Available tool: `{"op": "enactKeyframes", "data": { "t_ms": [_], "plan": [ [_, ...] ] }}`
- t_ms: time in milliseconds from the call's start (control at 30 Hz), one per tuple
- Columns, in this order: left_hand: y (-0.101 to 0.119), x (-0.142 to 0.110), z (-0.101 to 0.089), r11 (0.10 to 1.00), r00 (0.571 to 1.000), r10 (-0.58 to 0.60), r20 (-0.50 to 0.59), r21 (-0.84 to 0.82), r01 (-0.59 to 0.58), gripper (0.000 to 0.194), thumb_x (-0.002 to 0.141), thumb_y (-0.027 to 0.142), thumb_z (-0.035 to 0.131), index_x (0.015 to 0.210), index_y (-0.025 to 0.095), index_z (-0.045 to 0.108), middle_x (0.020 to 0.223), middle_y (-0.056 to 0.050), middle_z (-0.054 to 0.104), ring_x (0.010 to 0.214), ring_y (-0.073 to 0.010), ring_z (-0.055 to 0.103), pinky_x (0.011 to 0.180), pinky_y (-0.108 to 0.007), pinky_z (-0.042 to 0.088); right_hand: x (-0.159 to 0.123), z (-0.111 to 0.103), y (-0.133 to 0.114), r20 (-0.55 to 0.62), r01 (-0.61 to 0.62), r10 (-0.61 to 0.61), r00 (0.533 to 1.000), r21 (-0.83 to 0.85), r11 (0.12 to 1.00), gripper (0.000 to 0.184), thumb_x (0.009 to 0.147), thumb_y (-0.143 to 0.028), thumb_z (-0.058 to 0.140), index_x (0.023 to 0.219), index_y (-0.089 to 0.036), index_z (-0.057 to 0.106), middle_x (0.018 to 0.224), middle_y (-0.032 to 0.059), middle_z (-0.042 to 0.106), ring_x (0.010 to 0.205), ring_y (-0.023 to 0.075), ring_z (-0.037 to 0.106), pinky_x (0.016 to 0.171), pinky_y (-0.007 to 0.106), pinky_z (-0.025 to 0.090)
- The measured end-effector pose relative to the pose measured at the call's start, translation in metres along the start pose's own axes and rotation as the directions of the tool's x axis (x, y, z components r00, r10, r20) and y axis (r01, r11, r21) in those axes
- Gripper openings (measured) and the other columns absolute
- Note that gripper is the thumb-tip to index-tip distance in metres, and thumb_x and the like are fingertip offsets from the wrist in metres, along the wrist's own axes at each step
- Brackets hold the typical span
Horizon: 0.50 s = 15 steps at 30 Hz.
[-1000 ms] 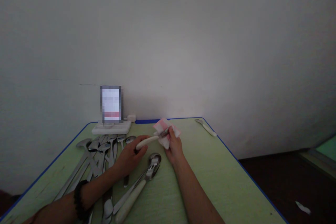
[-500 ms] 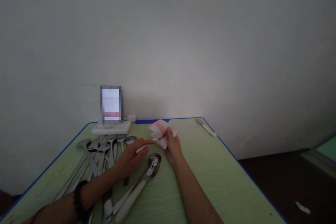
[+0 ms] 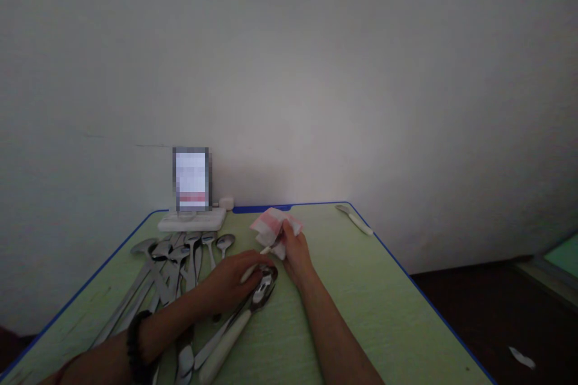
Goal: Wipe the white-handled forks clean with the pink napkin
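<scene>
My left hand [image 3: 237, 277] is closed around the white handle [image 3: 249, 272] of a piece of cutlery. That utensil's metal head is hidden inside a pink-and-white cloth [image 3: 273, 224], so its kind does not show. My right hand [image 3: 298, 252] pinches the cloth around the head, thumb on top. Just below my left hand, a white-handled utensil [image 3: 228, 340] with a metal head lies with a spoon [image 3: 271, 271], their heads overlapping. Left of my left hand, several metal spoons and ladles [image 3: 169, 264] lie in a pile, partly covered by my forearm.
A white-handled utensil [image 3: 359, 224] lies by the table's right back edge. At the back left, a lit, blurred screen [image 3: 192, 180] stands on a white base [image 3: 192, 220], with a small white plug [image 3: 226, 203] beside it. The green table [image 3: 370, 313] has a blue rim and meets the wall.
My left hand has moved toward me and slightly right, tilting the handle. The cloth has shifted slightly left and now covers the utensil's metal head, which showed partly before.
</scene>
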<state>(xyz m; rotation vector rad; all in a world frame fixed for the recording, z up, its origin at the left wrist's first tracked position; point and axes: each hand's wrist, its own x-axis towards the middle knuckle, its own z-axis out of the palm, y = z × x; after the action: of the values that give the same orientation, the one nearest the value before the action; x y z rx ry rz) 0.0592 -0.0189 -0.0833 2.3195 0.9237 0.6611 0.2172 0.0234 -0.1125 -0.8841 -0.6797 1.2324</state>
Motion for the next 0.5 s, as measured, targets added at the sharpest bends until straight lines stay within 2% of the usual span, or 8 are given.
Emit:
{"op": "enactKeyframes", "data": {
  "t_ms": [100, 233, 500],
  "plan": [
    [0.002, 0.0, 0.0, 1.0, 0.999, -0.003, 0.047, 0.007, 0.003, 0.026, 0.086, 0.021, 0.044, 0.099, 0.022, 0.067, 0.098, -0.002, 0.071, 0.091, -0.0165, 0.064, 0.083, -0.024, 0.047, 0.001, -0.003, 0.005, 0.021, -0.023, 0.025, 0.999, -0.091, 0.996, 0.036, 0.068, -0.047, 0.064, 0.086, -0.016, 0.068, 0.074, 0.0034, 0.072, 0.069, 0.0173, 0.064, 0.065, 0.028, 0.049],
    [0.003, 0.001, -0.001, 1.0, 0.999, -0.006, 0.053, 0.011, 0.005, 0.028, 0.084, 0.019, 0.045, 0.101, 0.022, 0.067, 0.101, -0.002, 0.071, 0.093, -0.0164, 0.064, 0.084, -0.025, 0.047, 0.001, -0.004, 0.006, 0.018, -0.048, 0.051, 0.999, -0.12, 0.992, 0.037, 0.067, -0.047, 0.063, 0.084, -0.015, 0.068, 0.069, 0.0024, 0.071, 0.068, 0.0172, 0.062, 0.064, 0.028, 0.048],
    [0.002, 0.001, 0.0, 1.0, 0.999, -0.008, 0.053, 0.016, 0.007, 0.028, 0.085, 0.019, 0.045, 0.102, 0.022, 0.067, 0.099, -0.002, 0.072, 0.091, -0.0162, 0.064, 0.084, -0.024, 0.047, -0.005, 0.003, -0.005, 0.026, -0.114, 0.114, 0.993, 0.02, 0.993, 0.032, 0.064, -0.04, 0.066, 0.084, -0.015, 0.066, 0.071, 0.0017, 0.071, 0.066, 0.0161, 0.063, 0.065, 0.028, 0.049]
  ]
}}
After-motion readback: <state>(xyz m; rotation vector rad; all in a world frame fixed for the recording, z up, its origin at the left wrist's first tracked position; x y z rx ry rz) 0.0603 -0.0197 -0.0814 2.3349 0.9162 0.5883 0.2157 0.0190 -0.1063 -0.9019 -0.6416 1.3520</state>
